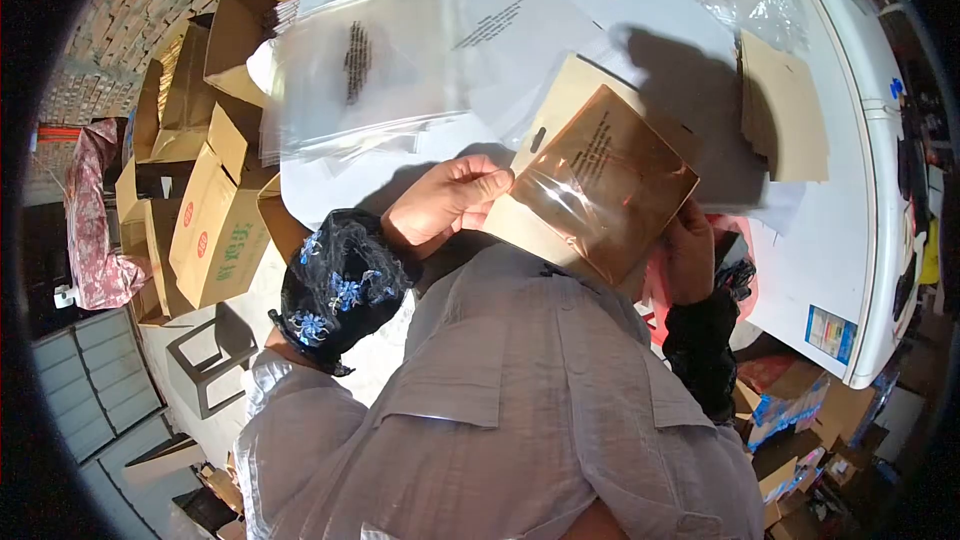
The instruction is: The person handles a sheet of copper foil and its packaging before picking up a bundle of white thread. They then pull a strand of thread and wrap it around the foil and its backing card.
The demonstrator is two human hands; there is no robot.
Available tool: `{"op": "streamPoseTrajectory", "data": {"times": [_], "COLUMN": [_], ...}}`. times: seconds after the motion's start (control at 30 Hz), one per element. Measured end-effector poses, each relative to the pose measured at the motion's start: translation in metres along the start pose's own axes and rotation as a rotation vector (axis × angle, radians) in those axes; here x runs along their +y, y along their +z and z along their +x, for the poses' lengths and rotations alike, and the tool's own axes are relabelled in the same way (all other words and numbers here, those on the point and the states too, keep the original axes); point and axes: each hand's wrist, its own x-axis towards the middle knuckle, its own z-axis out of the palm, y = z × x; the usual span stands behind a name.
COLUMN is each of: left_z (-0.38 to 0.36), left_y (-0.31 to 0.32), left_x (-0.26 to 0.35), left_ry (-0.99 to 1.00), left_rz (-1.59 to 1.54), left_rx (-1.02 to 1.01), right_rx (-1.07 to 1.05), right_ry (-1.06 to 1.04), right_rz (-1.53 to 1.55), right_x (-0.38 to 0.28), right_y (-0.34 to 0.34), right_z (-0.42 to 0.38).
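Plastic bag (592, 152) w/ brown contents (628, 192), btwn hands (452, 202) (688, 255)

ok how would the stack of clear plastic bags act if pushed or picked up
The stack of clear plastic bags would probably flop, since the sheets look thin and see-through. Pushed, its layers may slide apart: the lower edges lie unevenly. The glossy surface also suggests it could be slippery.

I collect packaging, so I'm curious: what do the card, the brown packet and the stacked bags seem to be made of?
Card: probably paperboard, matte beige, flat with a cut slot.
Brown packet: glossy plastic film outside, it seems, from the bright glare; what's inside is unclear.
Stacked bags: likely clear, smooth plastic; they look see-through.
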Motion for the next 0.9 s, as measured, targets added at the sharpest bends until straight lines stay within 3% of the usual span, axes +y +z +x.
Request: {"op": "streamPoseTrajectory", "data": {"times": [0.47,0.67,0.9], "left_z": [0.028,0.029,0.032], "left_y": [-0.003,0.001,-0.007], "left_x": [0.019,0.021,0.016], "left_ry": [0.117,0.158,0.203], "left_rz": [0.13,0.138,0.472], "left_rx": [0.037,0.096,0.175], "right_rx": [0.018,0.058,0.007], "right_ry": [0.002,0.062,0.009], "right_rz": [-0.23,-0.126,-0.169], "right_x": [0.0,-0.004,0.006], "right_y": [0.006,0.009,0.002], "right_z": [0.0,-0.003,0.0]}}
